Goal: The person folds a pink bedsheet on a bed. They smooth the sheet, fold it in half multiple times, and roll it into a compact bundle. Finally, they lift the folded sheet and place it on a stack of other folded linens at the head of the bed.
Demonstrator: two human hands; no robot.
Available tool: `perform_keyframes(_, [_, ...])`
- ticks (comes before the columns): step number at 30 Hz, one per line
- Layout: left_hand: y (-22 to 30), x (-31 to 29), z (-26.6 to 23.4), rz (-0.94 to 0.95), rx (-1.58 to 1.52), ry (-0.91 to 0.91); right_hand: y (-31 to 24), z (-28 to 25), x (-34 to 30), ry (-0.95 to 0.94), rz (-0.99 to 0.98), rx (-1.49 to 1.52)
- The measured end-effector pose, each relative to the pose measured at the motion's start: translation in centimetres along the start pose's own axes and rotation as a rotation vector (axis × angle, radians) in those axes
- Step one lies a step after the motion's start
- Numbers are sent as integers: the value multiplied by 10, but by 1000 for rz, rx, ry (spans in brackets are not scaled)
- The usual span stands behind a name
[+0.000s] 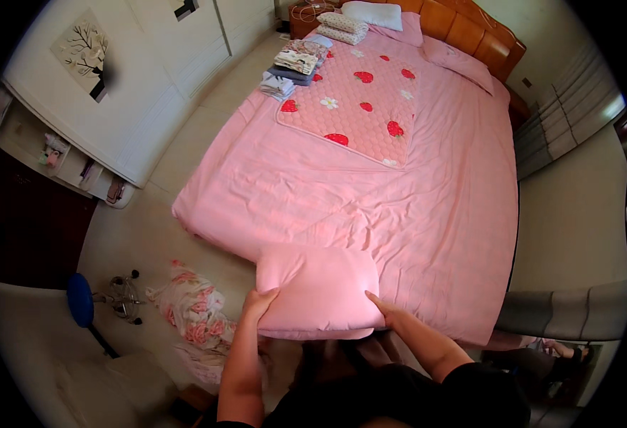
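Observation:
A folded, puffy pink quilt (pixel 317 289) is held between my two hands at the foot of the bed. My left hand (pixel 260 303) grips its left side, thumb on top and the other fingers hidden beneath. On the opposite side my right hand (pixel 383 308) clasps it in the same way. The quilt's far edge overlaps the near edge of the bed (pixel 456 235), which has a pink sheet with wrinkles in the middle. A lower layer of the fold shows along the quilt's near edge.
A strawberry-patterned pad (pixel 363 107) lies on the bed beside folded clothes (pixel 296 64). Pillows (pixel 372 14) rest by the wooden headboard (pixel 470 28). Floral bedding (pixel 196 307) is heaped on the floor at left, near a blue-seated stool (pixel 80 299). White wardrobe doors (pixel 135 93) line the left.

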State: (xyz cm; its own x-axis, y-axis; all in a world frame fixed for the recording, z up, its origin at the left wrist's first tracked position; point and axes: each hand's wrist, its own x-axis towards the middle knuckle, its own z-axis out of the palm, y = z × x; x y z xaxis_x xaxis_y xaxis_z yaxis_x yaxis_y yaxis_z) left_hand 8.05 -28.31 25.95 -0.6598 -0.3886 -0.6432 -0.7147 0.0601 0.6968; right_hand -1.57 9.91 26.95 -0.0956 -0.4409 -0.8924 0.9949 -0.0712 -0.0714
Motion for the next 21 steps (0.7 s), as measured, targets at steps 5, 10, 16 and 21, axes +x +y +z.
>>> perform_keyframes(5, [14, -41, -79, -28, -26, 133, 0, 78, 18, -135, 87, -1])
perform_keyframes(10, [-21, -69, -116, 6, -93, 278, -8, 126, 27, -199, 129, -193])
perform_keyframes(16, [-35, -82, -162, -47, -176, 370, -20, 182, 64, -280, 182, -355])
perform_keyframes(21, [-19, -53, -215, -45, -15, 430, -33, 241, 94, -261, 232, -332])
